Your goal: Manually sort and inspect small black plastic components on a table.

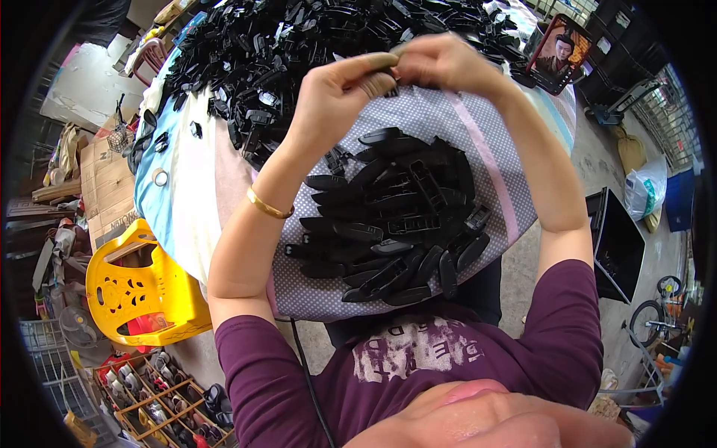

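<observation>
Grey concrete runs under the counter [183, 175], which is draped in striped cloth and, toward the person, a pale sheet [287, 280] dotted in white with a smooth pink band. Across the far side sprawls a jagged heap [299, 48] of glossy black plastic; nearer the person's body lies a smaller pile [388, 216] of long, slim, round-ended shells, some showing ribbed hollows. Beside the counter stands a moulded yellow chair [134, 291], its back pierced with cut-outs. Above the sheet, between heap and pile, the left hand [340, 89] pinches thumb and fingers together on a small dark piece [390, 91]. Against those fingertips works the right hand [444, 63], fingers bent and blurred; whether they grip anything, I cannot tell.
</observation>
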Tool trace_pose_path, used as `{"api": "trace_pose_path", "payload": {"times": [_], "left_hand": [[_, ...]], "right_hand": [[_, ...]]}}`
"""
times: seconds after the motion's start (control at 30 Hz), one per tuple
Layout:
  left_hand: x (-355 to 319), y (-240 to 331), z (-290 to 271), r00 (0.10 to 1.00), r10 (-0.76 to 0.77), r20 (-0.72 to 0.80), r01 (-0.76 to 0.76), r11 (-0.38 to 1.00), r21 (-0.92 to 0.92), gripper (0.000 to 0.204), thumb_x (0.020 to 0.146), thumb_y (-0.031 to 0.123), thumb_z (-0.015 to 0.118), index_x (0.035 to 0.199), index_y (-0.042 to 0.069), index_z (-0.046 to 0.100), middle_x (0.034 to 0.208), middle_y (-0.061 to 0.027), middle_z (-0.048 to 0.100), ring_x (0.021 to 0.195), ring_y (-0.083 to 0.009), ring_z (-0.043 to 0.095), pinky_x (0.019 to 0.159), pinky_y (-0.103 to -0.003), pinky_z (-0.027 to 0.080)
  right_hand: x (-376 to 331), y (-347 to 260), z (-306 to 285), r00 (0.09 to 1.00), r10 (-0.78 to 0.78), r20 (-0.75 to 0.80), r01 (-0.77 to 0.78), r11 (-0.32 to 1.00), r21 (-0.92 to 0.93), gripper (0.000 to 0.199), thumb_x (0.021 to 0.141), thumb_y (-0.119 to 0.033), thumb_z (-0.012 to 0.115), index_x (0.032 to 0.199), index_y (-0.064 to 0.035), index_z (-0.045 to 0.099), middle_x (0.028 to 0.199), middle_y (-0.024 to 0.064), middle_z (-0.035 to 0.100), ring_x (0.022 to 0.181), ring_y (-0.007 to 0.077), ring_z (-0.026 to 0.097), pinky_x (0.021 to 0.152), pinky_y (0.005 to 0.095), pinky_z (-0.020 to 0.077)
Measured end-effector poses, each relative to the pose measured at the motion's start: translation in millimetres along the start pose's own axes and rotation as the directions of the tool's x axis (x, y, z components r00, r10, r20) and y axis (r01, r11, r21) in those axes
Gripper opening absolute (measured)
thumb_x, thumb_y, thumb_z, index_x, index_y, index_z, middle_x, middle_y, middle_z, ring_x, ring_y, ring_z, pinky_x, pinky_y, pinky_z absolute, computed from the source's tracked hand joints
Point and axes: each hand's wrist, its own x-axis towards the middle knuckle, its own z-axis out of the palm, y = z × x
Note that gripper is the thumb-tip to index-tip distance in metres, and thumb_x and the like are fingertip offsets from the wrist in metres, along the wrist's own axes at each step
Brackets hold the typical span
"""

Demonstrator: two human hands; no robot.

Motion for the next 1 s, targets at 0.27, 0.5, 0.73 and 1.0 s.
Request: {"api": "trace_pose_path", "payload": {"times": [0.27,0.5,0.73,1.0], "left_hand": [[-12,34,27,0.847,0.215,0.487,-0.427,0.820,0.381,0.036,0.067,0.021,0.071,0.099,0.007,0.063,0.080,-0.0101,0.064,0.074,-0.0236,0.057,0.068,-0.032,0.047],[17,14,13,0.977,-0.029,0.211,-0.071,0.890,0.451,0.026,0.074,0.017,0.066,0.096,0.003,0.064,0.083,-0.0126,0.065,0.070,-0.0185,0.061,0.066,-0.027,0.048],[43,-40,31,0.932,0.209,0.297,-0.363,0.507,0.782,0.018,0.070,0.017,0.067,0.083,0.006,0.066,0.091,-0.0086,0.057,0.089,-0.0260,0.052,0.079,-0.034,0.046],[63,-48,55,0.937,0.119,0.328,-0.349,0.320,0.881,0.023,0.068,0.023,0.068,0.079,0.003,0.063,0.086,-0.0085,0.057,0.087,-0.0247,0.053,0.073,-0.032,0.048]], "right_hand": [[25,104,-88,0.700,0.329,-0.634,-0.694,0.105,-0.712,0.039,0.080,-0.039,0.058,0.099,-0.0049,0.063,0.094,0.0120,0.064,0.087,0.0241,0.063,0.070,0.0363,0.0494],[42,163,-91,0.694,0.288,-0.660,-0.703,0.074,-0.707,0.020,0.075,-0.018,0.054,0.084,-0.0056,0.067,0.089,0.0128,0.065,0.086,0.0286,0.062,0.069,0.0412,0.0484],[25,88,-71,0.734,0.169,-0.658,-0.679,0.204,-0.705,0.022,0.067,-0.014,0.057,0.084,-0.0021,0.065,0.079,0.0184,0.063,0.078,0.0309,0.062,0.068,0.0402,0.0488],[-6,9,-19,0.849,-0.037,-0.527,-0.042,0.990,-0.137,0.032,0.069,-0.002,0.057,0.100,0.0029,0.057,0.081,0.0138,0.063,0.070,0.0166,0.061,0.065,0.0263,0.0489]]}}
